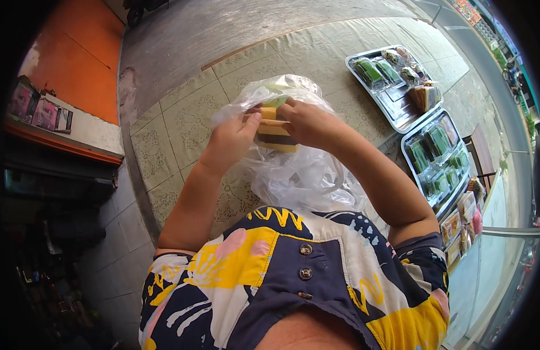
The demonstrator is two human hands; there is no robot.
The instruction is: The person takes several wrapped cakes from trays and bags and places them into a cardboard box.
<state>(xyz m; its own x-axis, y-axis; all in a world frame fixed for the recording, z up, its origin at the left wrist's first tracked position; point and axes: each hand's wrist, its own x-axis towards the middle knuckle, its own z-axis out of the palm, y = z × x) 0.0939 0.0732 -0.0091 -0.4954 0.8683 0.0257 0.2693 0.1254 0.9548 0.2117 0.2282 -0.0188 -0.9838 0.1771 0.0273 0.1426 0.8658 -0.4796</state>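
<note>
Yellow and dark brown layered cake pieces [276, 139] lie in a thin clear plastic bag [296, 175] in front of me. My left hand [235, 138] is at the left side of the cake, its thumb on the cake and the bag's edge bunched by its fingers. From the right, my right hand [311, 122] bends its fingers over the upper part of the cake; whether it grips the cake or the plastic, I cannot tell. Something light green shows behind the cake inside the bag.
On the right stand a metal tray [394, 127] of wrapped green snacks and pastry, and a second tray [405, 151] of green cakes. Packaged snacks [453, 227] lie nearer me. A patterned covering [191, 122] spreads under the bag. Boxes [44, 113] sit on a ledge at left.
</note>
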